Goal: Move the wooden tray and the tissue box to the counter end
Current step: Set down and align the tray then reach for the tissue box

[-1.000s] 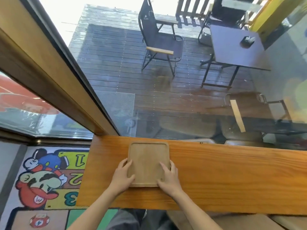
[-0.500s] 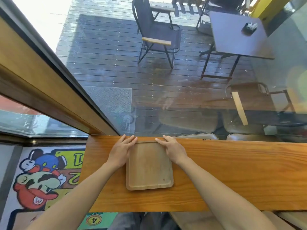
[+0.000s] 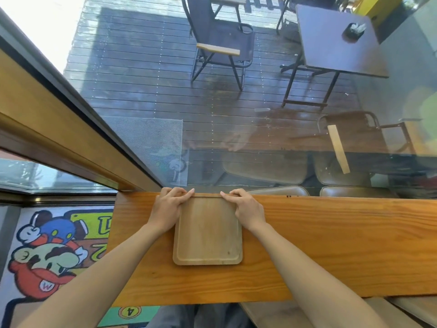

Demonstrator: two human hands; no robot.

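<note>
I see the wooden tray [image 3: 208,230] flat on the bench [image 3: 331,245], far edge at the window glass [image 3: 236,126], near the bench's left end | left hand [image 3: 166,213], right hand [image 3: 247,210]: fingers curled over tray's far corners, gripping it | bare bench runs rightward | cartoon floor mat [image 3: 52,252] below left.

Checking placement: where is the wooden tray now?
The rectangular wooden tray lies flat near the wooden counter's left end, far edge at the window.
</note>
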